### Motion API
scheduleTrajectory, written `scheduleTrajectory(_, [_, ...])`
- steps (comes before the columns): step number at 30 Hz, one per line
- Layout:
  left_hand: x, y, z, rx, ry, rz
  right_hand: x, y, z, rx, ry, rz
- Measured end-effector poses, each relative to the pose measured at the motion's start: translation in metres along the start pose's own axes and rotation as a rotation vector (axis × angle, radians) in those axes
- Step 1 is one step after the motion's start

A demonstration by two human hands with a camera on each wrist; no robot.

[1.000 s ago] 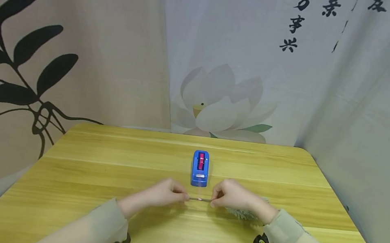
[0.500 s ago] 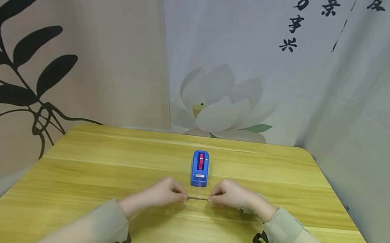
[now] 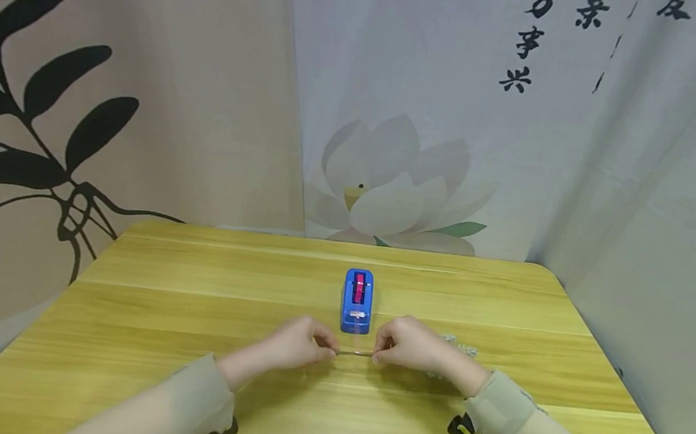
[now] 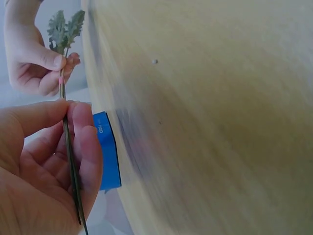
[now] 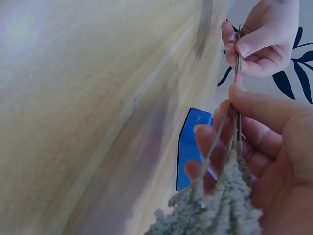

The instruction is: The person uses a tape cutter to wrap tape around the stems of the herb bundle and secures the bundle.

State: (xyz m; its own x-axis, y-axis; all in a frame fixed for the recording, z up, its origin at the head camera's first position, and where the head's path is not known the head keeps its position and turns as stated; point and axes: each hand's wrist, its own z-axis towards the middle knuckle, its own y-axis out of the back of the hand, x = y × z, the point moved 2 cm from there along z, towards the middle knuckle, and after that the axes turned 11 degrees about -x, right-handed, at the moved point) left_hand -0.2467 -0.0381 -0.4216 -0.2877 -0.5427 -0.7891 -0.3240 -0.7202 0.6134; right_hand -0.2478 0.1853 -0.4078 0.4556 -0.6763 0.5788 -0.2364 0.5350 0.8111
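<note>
Pinching leafy stems (image 4: 69, 142), clamped in left grip (image 3: 299, 345) and right grip (image 3: 412, 345), at lower centre of the head view, just below the blue tape dispenser (image 3: 355, 317); showing a pink band (image 4: 61, 81) between both grips.

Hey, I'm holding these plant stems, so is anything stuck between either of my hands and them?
Nothing visible is: your left hand and right hand pinch the plant stems directly. The pink patch lies between the two grips, and the blue tape dispenser stands beyond the stems.
</note>
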Motion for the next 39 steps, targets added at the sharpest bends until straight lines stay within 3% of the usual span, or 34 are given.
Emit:
scheduleTrajectory(14, [-0.002,-0.003,-0.002,-0.02,0.008,0.041,0.0,0.007,0.005,0.134,-0.039,0.022])
scheduleTrajectory(18, [-0.002,-0.003,-0.001,-0.033,-0.028,0.079,0.0,0.008,0.005,0.152,-0.059,0.036])
scheduleTrajectory(22, [-0.001,-0.003,0.0,-0.052,-0.081,0.114,0.001,0.01,0.006,0.144,-0.06,0.048])
scheduleTrajectory(27, [0.002,-0.002,0.002,-0.075,-0.099,0.108,0.0,0.01,0.008,0.111,-0.077,0.1])
scheduleTrajectory(32, [0.003,-0.002,0.004,-0.089,-0.088,0.088,-0.002,0.007,0.01,0.064,-0.088,0.107])
scheduleTrajectory(39, [0.003,-0.002,0.006,-0.043,-0.043,0.063,-0.004,0.002,0.011,0.023,-0.076,0.083])
